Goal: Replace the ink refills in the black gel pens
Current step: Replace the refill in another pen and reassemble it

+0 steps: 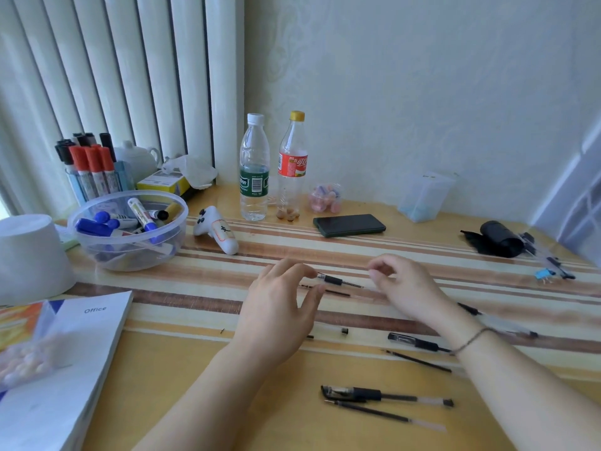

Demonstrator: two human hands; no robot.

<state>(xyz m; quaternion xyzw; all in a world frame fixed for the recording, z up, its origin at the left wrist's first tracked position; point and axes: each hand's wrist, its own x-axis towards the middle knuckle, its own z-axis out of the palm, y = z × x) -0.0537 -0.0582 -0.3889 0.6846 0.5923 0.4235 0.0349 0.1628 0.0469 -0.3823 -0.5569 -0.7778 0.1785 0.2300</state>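
My left hand [279, 307] pinches the rear end of a black gel pen section [336, 280] with a black grip, its tip pointing right just above the striped desk. A thin refill [328, 291] lies on the desk right under it. Just right of the pen tip is my right hand [406, 288], fingers curled, with nothing visible between them. Nearer me lie a capped black gel pen [387, 395] with a loose refill [383, 415] beside it, another pen [419, 344] and another refill [419, 361]. A small black end piece [344, 331] sits below my left hand.
A clear bowl of markers [162, 245], a white controller [216, 234], two bottles [254, 167], a phone [349, 225] and a clear box [422, 196] stand farther back. A black roll [497, 244] lies at the right. An Office book [65, 369] lies at the near left.
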